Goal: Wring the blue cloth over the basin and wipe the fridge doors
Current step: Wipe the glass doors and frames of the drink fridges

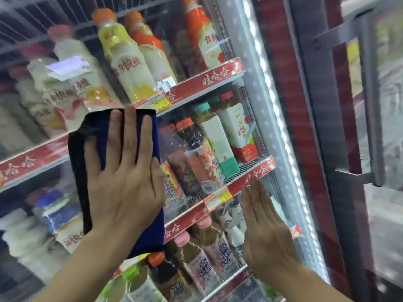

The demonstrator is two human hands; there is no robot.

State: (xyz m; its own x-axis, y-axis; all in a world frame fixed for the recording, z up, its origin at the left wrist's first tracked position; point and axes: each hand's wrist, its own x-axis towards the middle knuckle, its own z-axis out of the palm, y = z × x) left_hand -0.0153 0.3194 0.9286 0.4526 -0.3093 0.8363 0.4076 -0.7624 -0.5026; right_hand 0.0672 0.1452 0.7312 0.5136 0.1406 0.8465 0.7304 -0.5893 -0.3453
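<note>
Wiping underway: left hand (pixel 122 182) flat, fingers straight, pressing the blue cloth (pixel 150 227) on the fridge door (pixel 257 131), right hand (pixel 263 227) flat bracing the glass; next, probably sweep across.

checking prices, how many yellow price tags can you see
2. One yellow price tag reads 4.5, at the top right corner of the blue cloth; the other reads 3.5, one shelf down, beside the right hand. The cloth may hide more.
</note>
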